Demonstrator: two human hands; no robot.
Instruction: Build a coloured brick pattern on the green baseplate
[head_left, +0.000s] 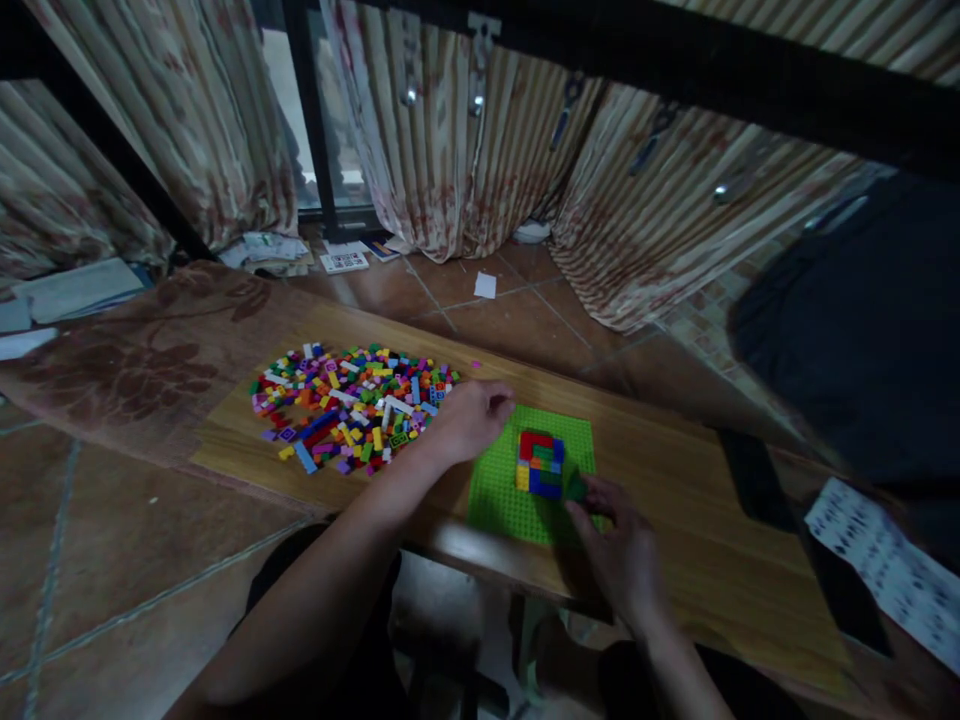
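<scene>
A bright green baseplate [499, 500] lies on the wooden table. On it stands a small block structure [546, 489] of red, blue, yellow, green and orange toy bricks. My right hand [619, 535] pinches a dark green brick [575, 488] between thumb and fingers, just right of the structure. I cannot tell whether that brick touches the baseplate. My left hand [472, 418] hovers over the baseplate's far left corner, its fingers curled together. Whatever is in those fingers, if anything, is too small to make out. Left of it spreads a pile of loose toy bricks [352, 400] in many colours.
The wooden table [675, 490] runs from left to right before me. A dark flat object [757, 480] and a printed sheet [885, 570] lie towards its right end. A patterned cloth [135, 360] is at the left. Beyond are floor tiles, papers, curtains [465, 150] and a dark overhead bar.
</scene>
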